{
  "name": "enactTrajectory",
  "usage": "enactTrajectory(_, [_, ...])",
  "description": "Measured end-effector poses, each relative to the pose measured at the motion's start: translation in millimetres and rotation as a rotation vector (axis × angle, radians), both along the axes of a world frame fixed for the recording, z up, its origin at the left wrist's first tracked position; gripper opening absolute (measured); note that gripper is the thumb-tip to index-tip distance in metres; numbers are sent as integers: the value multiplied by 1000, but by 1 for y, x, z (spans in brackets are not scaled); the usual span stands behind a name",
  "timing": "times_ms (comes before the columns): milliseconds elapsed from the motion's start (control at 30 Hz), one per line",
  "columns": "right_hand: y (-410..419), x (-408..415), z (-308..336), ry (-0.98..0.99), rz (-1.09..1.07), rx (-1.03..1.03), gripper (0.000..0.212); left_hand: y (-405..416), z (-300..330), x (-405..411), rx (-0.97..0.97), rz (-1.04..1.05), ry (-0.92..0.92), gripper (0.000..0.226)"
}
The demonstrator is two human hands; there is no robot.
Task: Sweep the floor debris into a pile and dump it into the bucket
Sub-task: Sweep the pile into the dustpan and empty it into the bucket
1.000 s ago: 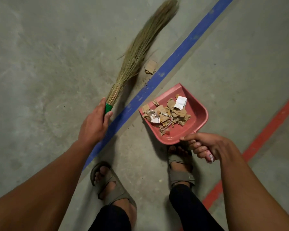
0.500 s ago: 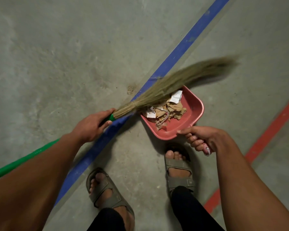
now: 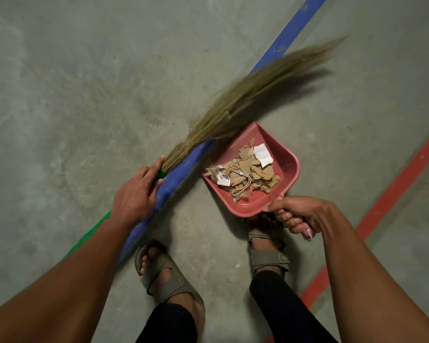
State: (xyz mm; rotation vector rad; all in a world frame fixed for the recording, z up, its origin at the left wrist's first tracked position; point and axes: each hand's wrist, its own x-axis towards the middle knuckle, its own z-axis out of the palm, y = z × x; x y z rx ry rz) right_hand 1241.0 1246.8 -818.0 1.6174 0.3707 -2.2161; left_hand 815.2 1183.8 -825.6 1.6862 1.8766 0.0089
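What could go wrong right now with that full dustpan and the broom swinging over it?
The dustpan, gripped by the right hand, is held above the floor with loose scraps near its open lip; tilting it could spill them. The blurred broom in the left hand might flick light pieces out.

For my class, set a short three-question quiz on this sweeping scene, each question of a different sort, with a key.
1. True or false: the scraps lie in the red dustpan.
2. Which hand holds the broom? A) left hand B) right hand C) neither
3. Fill in: the painted floor line passing under the broom is ____.

Key: 1 true; 2 A; 3 blue. The right hand grips the dustpan's handle, and no bucket is in view.
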Motion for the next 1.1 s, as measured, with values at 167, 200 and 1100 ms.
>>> enactTrajectory(167, [-24, -6, -9, -22, -92, -39, 42, -13, -4, -18, -28, 172, 72, 62])
enactTrajectory(200, [-27, -6, -10, -26, -102, -39, 43, -17, -6, -20, -52, 178, 77, 62])
enactTrajectory(1100, [-115, 64, 5, -205, -63, 108, 46, -79, 6, 14, -88, 55, 7, 64])
